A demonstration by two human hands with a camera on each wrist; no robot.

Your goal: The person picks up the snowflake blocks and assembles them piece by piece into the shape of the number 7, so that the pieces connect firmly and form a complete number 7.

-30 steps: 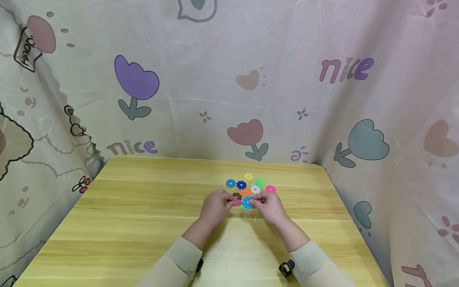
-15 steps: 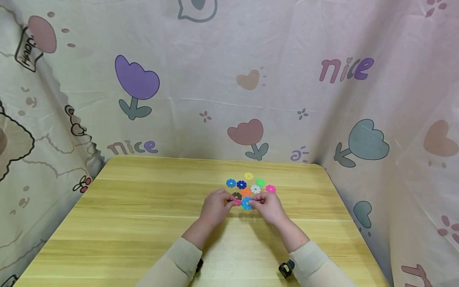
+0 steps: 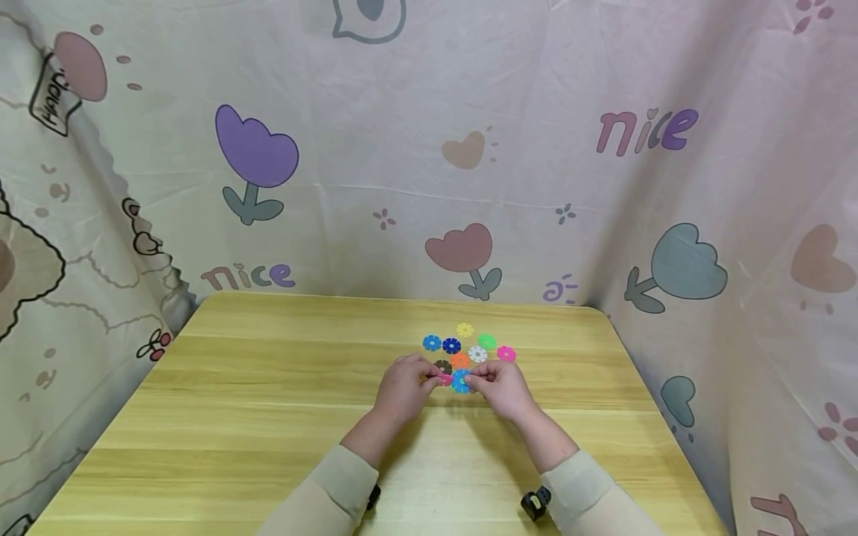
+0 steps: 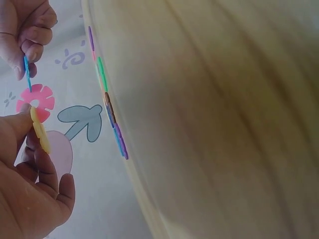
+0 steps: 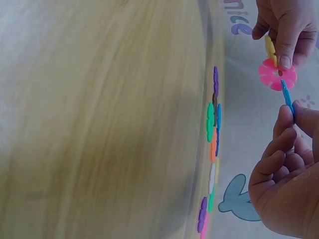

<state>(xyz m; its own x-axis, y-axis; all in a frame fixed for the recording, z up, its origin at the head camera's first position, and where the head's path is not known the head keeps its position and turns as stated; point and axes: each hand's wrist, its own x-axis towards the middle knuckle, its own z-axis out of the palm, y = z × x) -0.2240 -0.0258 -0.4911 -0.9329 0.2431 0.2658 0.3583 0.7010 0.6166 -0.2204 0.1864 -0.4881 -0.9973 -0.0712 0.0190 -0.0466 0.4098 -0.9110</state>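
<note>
In the head view my left hand [image 3: 404, 388] and right hand [image 3: 503, 388] face each other low over the wooden table. The left thumb and fingers pinch a pink notched plastic disc [image 4: 46, 101] and a yellow notched disc [image 4: 40, 130], which stand at an angle to each other and appear joined. Between its thumb and forefinger my right hand holds a light-blue notched disc [image 5: 286, 93]. That blue disc's edge meets the pink disc's notched rim in the right wrist view; how deep it sits in a slot I cannot tell.
Several loose notched discs lie flat just beyond the hands, among them a dark-blue disc [image 3: 452, 345], a white disc [image 3: 477, 354], an orange disc [image 3: 459, 360] and a brown disc [image 3: 442, 367]. A patterned curtain [image 3: 375, 246] hangs behind the table [image 3: 268, 417].
The blue disc has shifted slightly left and down, and the pink disc slightly right, so they are closer together. Both hands stay almost in place; the loose discs have not moved.
</note>
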